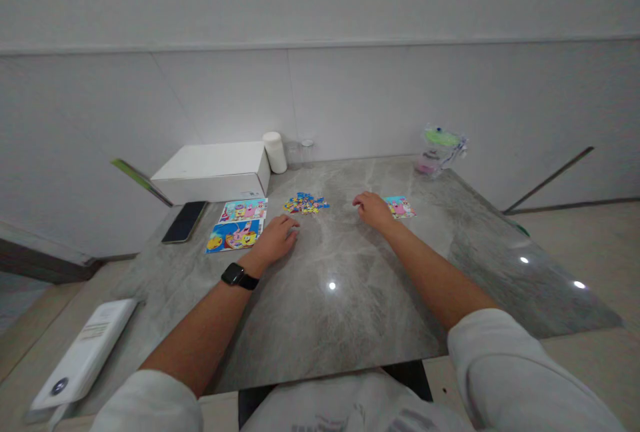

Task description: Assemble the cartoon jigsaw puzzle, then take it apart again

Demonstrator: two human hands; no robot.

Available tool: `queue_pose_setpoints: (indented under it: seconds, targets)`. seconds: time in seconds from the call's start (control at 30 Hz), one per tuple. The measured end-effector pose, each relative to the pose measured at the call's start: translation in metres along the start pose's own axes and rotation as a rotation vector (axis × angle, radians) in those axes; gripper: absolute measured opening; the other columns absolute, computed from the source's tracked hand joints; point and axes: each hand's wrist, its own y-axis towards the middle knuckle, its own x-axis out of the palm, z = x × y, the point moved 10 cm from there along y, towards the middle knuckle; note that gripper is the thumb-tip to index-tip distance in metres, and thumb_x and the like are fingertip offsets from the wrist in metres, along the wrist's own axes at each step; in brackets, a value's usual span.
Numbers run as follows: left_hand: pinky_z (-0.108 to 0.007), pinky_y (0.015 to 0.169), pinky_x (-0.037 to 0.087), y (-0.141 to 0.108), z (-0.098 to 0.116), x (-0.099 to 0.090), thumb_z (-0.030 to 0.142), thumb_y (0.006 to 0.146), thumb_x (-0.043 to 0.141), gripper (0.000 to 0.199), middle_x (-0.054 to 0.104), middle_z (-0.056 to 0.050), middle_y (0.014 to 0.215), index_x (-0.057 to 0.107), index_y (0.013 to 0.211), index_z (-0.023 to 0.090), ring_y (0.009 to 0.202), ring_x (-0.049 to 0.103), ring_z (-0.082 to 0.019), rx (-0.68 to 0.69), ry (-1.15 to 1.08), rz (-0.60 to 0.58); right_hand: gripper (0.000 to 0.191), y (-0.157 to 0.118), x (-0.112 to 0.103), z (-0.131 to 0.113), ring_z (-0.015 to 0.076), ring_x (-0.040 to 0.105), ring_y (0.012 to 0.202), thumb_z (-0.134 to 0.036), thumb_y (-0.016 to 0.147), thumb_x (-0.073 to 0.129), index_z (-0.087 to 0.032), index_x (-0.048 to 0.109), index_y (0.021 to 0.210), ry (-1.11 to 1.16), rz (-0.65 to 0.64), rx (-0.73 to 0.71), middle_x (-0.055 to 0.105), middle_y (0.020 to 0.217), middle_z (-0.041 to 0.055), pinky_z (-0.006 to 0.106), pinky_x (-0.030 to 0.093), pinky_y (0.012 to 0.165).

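My left hand (278, 237), with a black watch (240, 276) on its wrist, rests on the grey table with fingers apart, holding nothing. Just left of it lie two colourful cartoon pictures, an upper one (243, 210) and a lower one (233, 236). A loose pile of small puzzle pieces (306, 203) sits beyond my left hand, between both hands. To the right, my right hand (371, 209) is on or just over the table, fingers bent and apart, nothing seen in them. Beside it is a small assembled cartoon section (400, 207), partly behind the hand.
A white box (215, 172), a white cylinder (275, 153) and clear glasses (307, 153) stand at the back of the table (340, 332). A dark phone (185, 222) and a white device (85, 355) lie left. A clear plastic bag (440, 152) sits back right.
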Motion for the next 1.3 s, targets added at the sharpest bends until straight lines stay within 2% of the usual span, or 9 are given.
queue_pose_setpoints:
  seconds: [0.2, 0.37, 0.5, 0.6, 0.8, 1.0, 1.1, 1.2, 1.3]
  targets:
    - [-0.049, 0.105, 0.053, -0.022, 0.026, -0.007, 0.031, 0.1, 0.053, 0.028, 0.068, -0.012, 0.118, 0.07, 0.121, 0.022, 0.113, 0.064, -0.028, 0.05, -0.072, -0.03, 0.034, -0.045, -0.045, 0.138, 0.026, 0.064, 0.113, -0.015, 0.095, 0.051, -0.016, 0.077, 0.118, -0.177, 0.029, 0.331, 0.073, 0.12, 0.0159, 0.034, 0.044, 0.103]
    - [-0.049, 0.106, 0.053, 0.006, 0.06, 0.006, 0.028, 0.098, 0.055, 0.027, 0.068, -0.012, 0.118, 0.07, 0.12, 0.021, 0.113, 0.064, -0.028, 0.128, -0.117, -0.056, 0.043, -0.047, -0.048, 0.168, 0.0274, 0.064, 0.12, -0.022, 0.1, 0.051, -0.011, 0.069, 0.138, -0.23, -0.177, 0.376, 0.068, 0.134, 0.0216, 0.033, 0.045, 0.102]
    - [-0.048, 0.109, 0.051, 0.025, 0.085, 0.014, 0.028, 0.099, 0.055, 0.028, 0.068, -0.012, 0.121, 0.07, 0.121, 0.021, 0.116, 0.063, -0.027, 0.184, -0.137, -0.062, 0.039, -0.048, -0.035, 0.147, 0.0254, 0.067, 0.115, -0.025, 0.098, 0.059, -0.014, 0.074, 0.132, -0.235, -0.327, 0.307, 0.071, 0.13, 0.0193, 0.028, 0.046, 0.097]
    - [-0.048, 0.11, 0.051, 0.03, 0.092, 0.017, 0.028, 0.099, 0.054, 0.028, 0.068, -0.011, 0.122, 0.069, 0.121, 0.021, 0.118, 0.063, -0.027, 0.189, -0.161, -0.053, 0.036, -0.058, -0.022, 0.113, 0.0249, 0.067, 0.114, -0.026, 0.097, 0.062, -0.016, 0.076, 0.128, -0.23, -0.35, 0.248, 0.07, 0.129, 0.0181, 0.028, 0.046, 0.097]
    - [-0.049, 0.111, 0.051, 0.033, 0.081, 0.011, 0.029, 0.097, 0.058, 0.027, 0.069, -0.011, 0.122, 0.069, 0.121, 0.021, 0.119, 0.063, -0.028, 0.146, -0.164, 0.008, 0.035, -0.075, 0.005, -0.004, 0.0241, 0.067, 0.113, -0.033, 0.101, 0.059, -0.017, 0.073, 0.129, -0.16, -0.349, 0.026, 0.069, 0.126, 0.0156, 0.029, 0.047, 0.1]
    - [-0.049, 0.113, 0.05, 0.024, 0.043, -0.012, 0.027, 0.094, 0.065, 0.031, 0.07, -0.01, 0.126, 0.068, 0.125, 0.022, 0.122, 0.063, -0.028, 0.01, -0.104, 0.065, 0.035, -0.077, 0.017, -0.108, 0.0277, 0.068, 0.11, -0.039, 0.099, 0.061, -0.018, 0.073, 0.124, -0.139, -0.378, -0.119, 0.069, 0.124, 0.0152, 0.031, 0.051, 0.09]
    - [-0.048, 0.111, 0.051, 0.009, 0.021, -0.017, 0.025, 0.095, 0.065, 0.03, 0.069, -0.01, 0.127, 0.068, 0.124, 0.022, 0.121, 0.064, -0.027, -0.056, -0.061, 0.076, 0.034, -0.067, 0.019, -0.121, 0.0262, 0.069, 0.109, -0.042, 0.103, 0.055, -0.021, 0.073, 0.123, -0.1, -0.384, -0.127, 0.071, 0.121, 0.0134, 0.031, 0.051, 0.089]
    - [-0.048, 0.108, 0.052, -0.007, 0.007, -0.015, 0.027, 0.097, 0.064, 0.03, 0.069, -0.012, 0.124, 0.069, 0.125, 0.02, 0.118, 0.063, -0.029, -0.106, 0.001, 0.085, 0.034, -0.046, 0.019, -0.105, 0.0268, 0.067, 0.115, -0.036, 0.103, 0.057, -0.02, 0.07, 0.13, -0.116, -0.326, -0.054, 0.07, 0.126, 0.0142, 0.032, 0.049, 0.095]
    - [-0.047, 0.107, 0.051, -0.015, 0.0, -0.013, 0.028, 0.099, 0.062, 0.031, 0.066, -0.013, 0.127, 0.067, 0.128, 0.02, 0.119, 0.061, -0.028, -0.148, 0.021, 0.141, 0.035, -0.033, 0.033, -0.093, 0.0274, 0.067, 0.115, -0.035, 0.098, 0.064, -0.018, 0.071, 0.128, -0.117, -0.389, -0.054, 0.07, 0.126, 0.0158, 0.032, 0.048, 0.098]
